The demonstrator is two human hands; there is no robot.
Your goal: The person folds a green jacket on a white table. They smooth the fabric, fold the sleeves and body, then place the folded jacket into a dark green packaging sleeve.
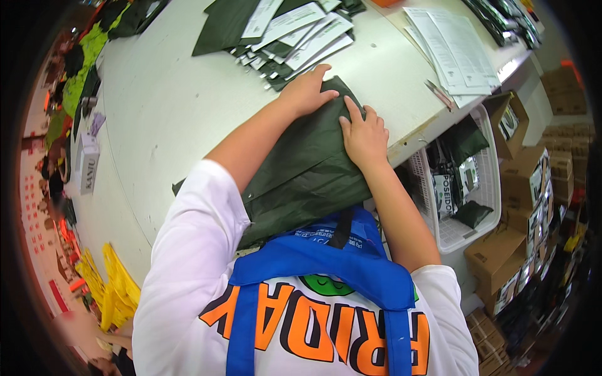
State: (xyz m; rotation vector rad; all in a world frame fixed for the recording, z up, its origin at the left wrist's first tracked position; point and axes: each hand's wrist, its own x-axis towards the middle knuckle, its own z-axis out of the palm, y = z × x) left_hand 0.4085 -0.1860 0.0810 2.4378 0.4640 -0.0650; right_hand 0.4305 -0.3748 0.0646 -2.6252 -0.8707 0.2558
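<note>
A dark green fabric piece (301, 166), folded flat with creases across it, lies over the near edge of the white table and reaches to my body. My left hand (306, 93) rests on its far end, fingers spread and thumb pointing right. Close by, my right hand (365, 136) lies along the right edge of the cloth, its fingers apart and its index finger pointing forward. Just beyond my left hand is a pile of dark green pieces with white printed cards (301, 34). Under both palms the cloth is hidden.
On the white table (157, 81), printed sheets (453, 50) and small metal snips (440, 94) lie at right. A white plastic basket (461, 241) with dark packets stands below the right edge, beside cardboard boxes (498, 250). A white box (88, 163) and yellow fabric (116, 288) are at left.
</note>
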